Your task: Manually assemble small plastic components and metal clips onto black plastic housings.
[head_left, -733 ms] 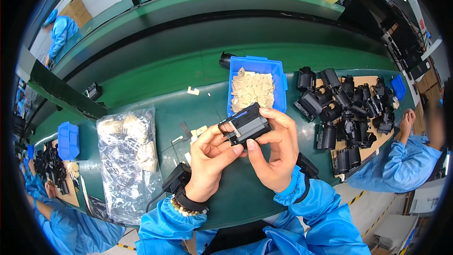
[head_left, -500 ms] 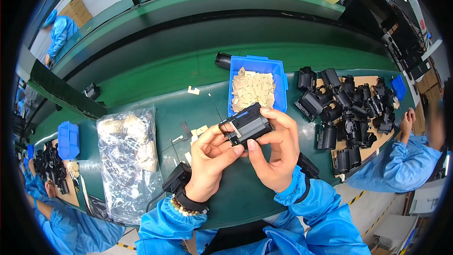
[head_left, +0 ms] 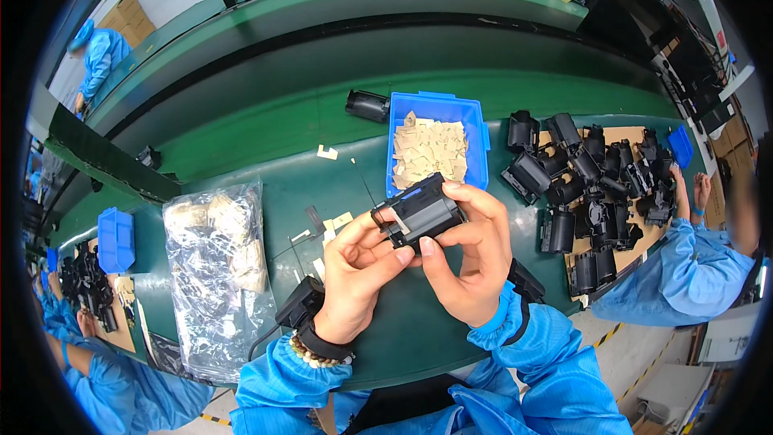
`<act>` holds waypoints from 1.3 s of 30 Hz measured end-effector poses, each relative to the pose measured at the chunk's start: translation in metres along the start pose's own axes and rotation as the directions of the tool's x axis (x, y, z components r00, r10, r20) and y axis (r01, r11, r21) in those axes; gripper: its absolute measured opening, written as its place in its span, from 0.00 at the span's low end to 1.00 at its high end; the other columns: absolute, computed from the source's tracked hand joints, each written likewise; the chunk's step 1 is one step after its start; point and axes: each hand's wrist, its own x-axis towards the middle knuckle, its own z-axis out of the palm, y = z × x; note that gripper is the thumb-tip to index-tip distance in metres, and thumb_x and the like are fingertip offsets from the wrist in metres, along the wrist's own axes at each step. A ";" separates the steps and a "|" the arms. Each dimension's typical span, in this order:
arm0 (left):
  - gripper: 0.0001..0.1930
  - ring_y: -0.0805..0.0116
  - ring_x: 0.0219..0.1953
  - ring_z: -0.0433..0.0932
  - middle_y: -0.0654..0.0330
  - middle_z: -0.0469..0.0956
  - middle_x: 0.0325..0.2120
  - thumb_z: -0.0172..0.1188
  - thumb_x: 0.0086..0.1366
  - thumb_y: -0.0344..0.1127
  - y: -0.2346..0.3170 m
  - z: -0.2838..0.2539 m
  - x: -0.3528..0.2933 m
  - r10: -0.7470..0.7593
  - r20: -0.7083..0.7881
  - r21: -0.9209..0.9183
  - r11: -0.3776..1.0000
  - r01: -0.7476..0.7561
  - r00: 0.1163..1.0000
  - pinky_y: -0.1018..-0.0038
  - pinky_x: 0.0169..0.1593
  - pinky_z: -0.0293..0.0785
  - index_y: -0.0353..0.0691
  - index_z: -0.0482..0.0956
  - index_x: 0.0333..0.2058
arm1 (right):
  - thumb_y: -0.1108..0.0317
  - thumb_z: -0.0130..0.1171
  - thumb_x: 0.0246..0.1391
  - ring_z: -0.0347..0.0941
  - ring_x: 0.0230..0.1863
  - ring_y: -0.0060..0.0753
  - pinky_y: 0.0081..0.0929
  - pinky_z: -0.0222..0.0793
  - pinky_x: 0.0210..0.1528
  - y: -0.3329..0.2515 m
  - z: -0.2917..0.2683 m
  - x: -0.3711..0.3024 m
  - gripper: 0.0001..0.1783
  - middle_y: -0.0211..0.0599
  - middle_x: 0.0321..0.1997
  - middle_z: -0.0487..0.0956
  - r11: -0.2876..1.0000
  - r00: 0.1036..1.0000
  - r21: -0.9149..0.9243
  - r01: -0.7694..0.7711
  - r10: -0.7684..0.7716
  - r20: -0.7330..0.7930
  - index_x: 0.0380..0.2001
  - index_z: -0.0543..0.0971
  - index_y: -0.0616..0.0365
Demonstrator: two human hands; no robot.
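Both my hands hold a black plastic housing (head_left: pixel 428 211) with a rounded barrel above the green table. My left hand (head_left: pixel 353 283) pinches its left end, the thumb at the lower edge. My right hand (head_left: pixel 475 262) grips the right end, with fingers over the top and the thumb below. Just beyond the housing stands a blue bin (head_left: pixel 485 138) filled with small beige paper-like pieces (head_left: pixel 430 153). A few loose beige pieces (head_left: pixel 342 220) and a thin dark strip (head_left: pixel 312 216) lie on the table near my left hand.
A clear plastic bag (head_left: pixel 213 306) with beige pieces lies at left. Many black housings (head_left: pixel 592 201) crowd the right side, beside a co-worker's sleeve (head_left: pixel 668 274). Another black housing (head_left: pixel 368 105) rests on the green belt (head_left: pixel 274 141). A blue tray (head_left: pixel 117 240) stands far left.
The black housing on the belt has shifted left, away from the blue bin. The co-worker at right has reached a hand toward the pile. My hands and the held housing look almost still.
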 end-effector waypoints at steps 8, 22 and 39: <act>0.23 0.60 0.50 0.78 0.47 0.76 0.49 0.58 0.59 0.16 0.000 0.001 0.000 -0.010 -0.004 -0.003 1.000 0.010 1.000 0.63 0.52 0.79 0.30 0.69 0.54 | 0.79 0.66 0.45 0.71 0.58 0.51 0.40 0.70 0.57 0.000 -0.001 0.000 0.09 0.52 0.55 0.72 1.000 1.000 -0.014 0.019 -0.019 -0.001 0.29 0.76 0.62; 0.23 0.62 0.49 0.79 0.47 0.76 0.49 0.57 0.60 0.17 0.000 0.002 0.001 -0.044 -0.020 -0.019 0.999 0.044 0.999 0.66 0.51 0.79 0.30 0.69 0.55 | 0.80 0.65 0.46 0.72 0.57 0.51 0.37 0.71 0.55 0.000 -0.003 0.003 0.08 0.53 0.55 0.71 0.997 0.999 -0.073 0.028 -0.026 0.022 0.29 0.76 0.62; 0.22 0.63 0.48 0.79 0.47 0.77 0.48 0.58 0.60 0.18 0.001 0.007 -0.001 -0.054 -0.052 -0.006 0.999 0.054 0.997 0.67 0.51 0.80 0.28 0.68 0.54 | 0.78 0.61 0.48 0.75 0.52 0.57 0.37 0.81 0.45 0.003 -0.003 0.005 0.05 0.56 0.54 0.71 0.950 0.983 -0.254 0.181 -0.172 0.056 0.30 0.76 0.64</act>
